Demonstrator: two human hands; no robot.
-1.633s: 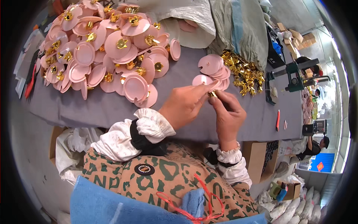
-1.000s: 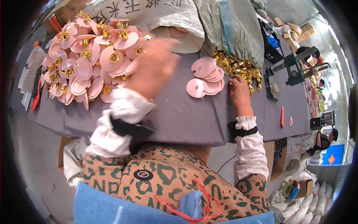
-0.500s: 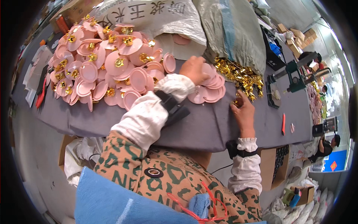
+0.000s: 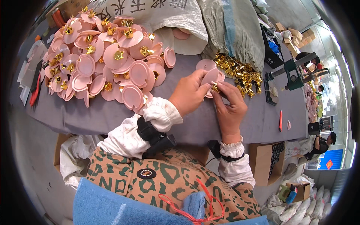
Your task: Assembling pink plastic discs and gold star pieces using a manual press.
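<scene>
Above the grey-covered table, my left hand (image 4: 187,92) pinches a round pink plastic disc (image 4: 208,78) by its edge. Against that disc, my right hand (image 4: 230,107) is closed on a small shiny gold metal piece (image 4: 215,87). A few loose pink discs (image 4: 206,64) lie just behind my hands, partly covered by them. To the left spreads a large heap of pink discs (image 4: 85,66), many with gold pieces fixed at their centres. Loose gold pieces (image 4: 243,77) form a pile beyond my right hand, at the mouth of a grey-green woven sack (image 4: 245,33).
A white woven sack (image 4: 176,18) with a pink disc in its mouth stands at the back. On the right are a green and black hand press (image 4: 290,75) and a red-handled tool (image 4: 280,120). Red-handled cutters (image 4: 34,95) lie at far left. A person (image 4: 318,144) sits beyond.
My left hand has lifted a pink disc from the small stack and moved nearer. My right hand has come left with the gold piece, bringing both together.
</scene>
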